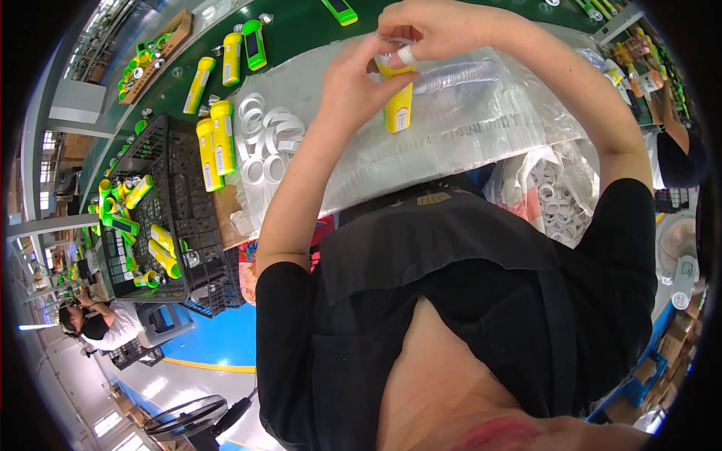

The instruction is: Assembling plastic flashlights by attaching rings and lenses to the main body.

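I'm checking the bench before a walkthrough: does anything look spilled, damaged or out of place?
Nothing looks clearly spilled or damaged. The yellow-and-green flashlights in the black crate lie jumbled, unlike the neat pair beside it.

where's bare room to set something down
Plastic sheet: bare right of the held torch, between the clear discs and the sheet's near edge. Green bench: bare between the top-edge torch and the next torch left. Crowded: left, with white rings, yellow torches and the crate.

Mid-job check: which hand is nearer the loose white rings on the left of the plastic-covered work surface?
Left. The left hand grips the yellow flashlight, right of the white rings; the right hand is farther right, by the flashlight's top end.
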Available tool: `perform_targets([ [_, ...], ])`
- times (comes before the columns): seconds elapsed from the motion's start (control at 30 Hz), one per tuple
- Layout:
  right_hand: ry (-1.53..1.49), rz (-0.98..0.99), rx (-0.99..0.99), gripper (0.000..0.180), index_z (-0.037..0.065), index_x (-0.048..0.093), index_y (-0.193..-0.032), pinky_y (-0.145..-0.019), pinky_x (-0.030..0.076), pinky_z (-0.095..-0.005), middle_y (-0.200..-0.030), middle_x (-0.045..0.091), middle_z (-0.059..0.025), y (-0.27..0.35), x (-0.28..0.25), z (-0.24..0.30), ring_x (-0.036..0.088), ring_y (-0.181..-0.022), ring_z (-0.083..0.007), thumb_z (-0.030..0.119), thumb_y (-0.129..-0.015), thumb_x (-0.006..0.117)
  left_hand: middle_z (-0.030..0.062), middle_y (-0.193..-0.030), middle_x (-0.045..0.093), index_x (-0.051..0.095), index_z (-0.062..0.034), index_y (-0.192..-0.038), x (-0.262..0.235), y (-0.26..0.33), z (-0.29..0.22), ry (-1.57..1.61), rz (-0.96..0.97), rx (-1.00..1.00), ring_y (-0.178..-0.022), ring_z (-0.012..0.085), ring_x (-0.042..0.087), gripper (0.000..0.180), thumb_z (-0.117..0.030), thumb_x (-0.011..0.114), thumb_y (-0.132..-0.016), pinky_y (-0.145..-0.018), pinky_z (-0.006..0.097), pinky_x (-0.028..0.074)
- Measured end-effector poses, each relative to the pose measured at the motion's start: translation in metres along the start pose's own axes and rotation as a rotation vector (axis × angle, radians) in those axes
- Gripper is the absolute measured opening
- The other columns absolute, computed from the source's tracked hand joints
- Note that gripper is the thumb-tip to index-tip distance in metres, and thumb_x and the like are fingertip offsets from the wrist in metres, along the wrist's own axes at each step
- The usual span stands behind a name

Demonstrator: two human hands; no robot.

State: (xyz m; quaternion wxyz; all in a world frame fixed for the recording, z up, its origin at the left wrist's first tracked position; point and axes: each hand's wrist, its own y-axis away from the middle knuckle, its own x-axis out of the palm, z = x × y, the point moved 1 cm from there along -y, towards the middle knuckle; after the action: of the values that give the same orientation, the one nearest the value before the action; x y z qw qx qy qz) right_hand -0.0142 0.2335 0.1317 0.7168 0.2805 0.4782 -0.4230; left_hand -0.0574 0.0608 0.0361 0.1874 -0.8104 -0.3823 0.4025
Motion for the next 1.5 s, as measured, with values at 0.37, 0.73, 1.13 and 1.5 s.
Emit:
perform_targets([
  [0.37, 0.184, -0.155, 0.297, 0.058, -0.004, 0.067, -0.086, -0.070, 0.052, -0.0419, -0.082, 0.066, -0.0247, 0.000, 0.014, 0.014, 0.066, -0.079, -0.0383, 0.053, -0.075, 0.068, 0.0013, -0.084, 0.067, 0.062, -0.0074, -0.098, 0.006, 0.000, 0.001, -0.093, -0.034, 0.010, -0.071, 0.0113, 0.059, 0.039, -0.021, 0.086, -0.071, -0.066, 0.025, 0.049],
  [0.73, -0.037, -0.308, 0.588, 0.051, 0.001, 0.064, -0.113, -0.067, 0.048, -0.0323, -0.087, 0.060, -0.0105, -0.001, 0.052, -0.008, 0.058, -0.078, -0.0180, 0.035, -0.079, 0.078, 0.0012, -0.084, 0.067, 0.062, -0.0071, -0.096, -0.001, 0.003, 0.013, -0.019, -0.047, -0.037, -0.074, 0.0110, 0.060, 0.038, -0.020, 0.087, -0.071, -0.069, 0.025, 0.051],
  [1.13, -0.825, -1.059, 0.388, 0.060, -0.001, 0.054, -0.114, -0.077, 0.051, -0.0362, -0.095, 0.066, -0.0154, -0.014, 0.206, 0.019, 0.065, -0.088, -0.0239, 0.033, -0.073, 0.082, 0.0080, -0.094, 0.069, 0.053, -0.0053, -0.099, -0.005, 0.014, 0.015, 0.326, -0.103, -0.139, -0.089, 0.0154, 0.066, 0.037, -0.013, 0.082, -0.077, -0.076, 0.027, 0.053],
  [1.5, -1.295, 0.378, -0.413, 0.037, 0.005, 0.062, -0.097, -0.064, 0.046, -0.0272, -0.083, 0.060, -0.0025, 0.006, 0.126, 0.050, 0.059, -0.076, -0.0126, 0.007, -0.067, 0.082, 0.0156, -0.094, 0.065, 0.061, -0.0067, -0.095, -0.048, 0.000, -0.069, 1.304, 0.249, 0.235, -0.086, 0.0262, 0.068, 0.038, -0.001, 0.082, -0.064, -0.071, 0.035, 0.054],
])
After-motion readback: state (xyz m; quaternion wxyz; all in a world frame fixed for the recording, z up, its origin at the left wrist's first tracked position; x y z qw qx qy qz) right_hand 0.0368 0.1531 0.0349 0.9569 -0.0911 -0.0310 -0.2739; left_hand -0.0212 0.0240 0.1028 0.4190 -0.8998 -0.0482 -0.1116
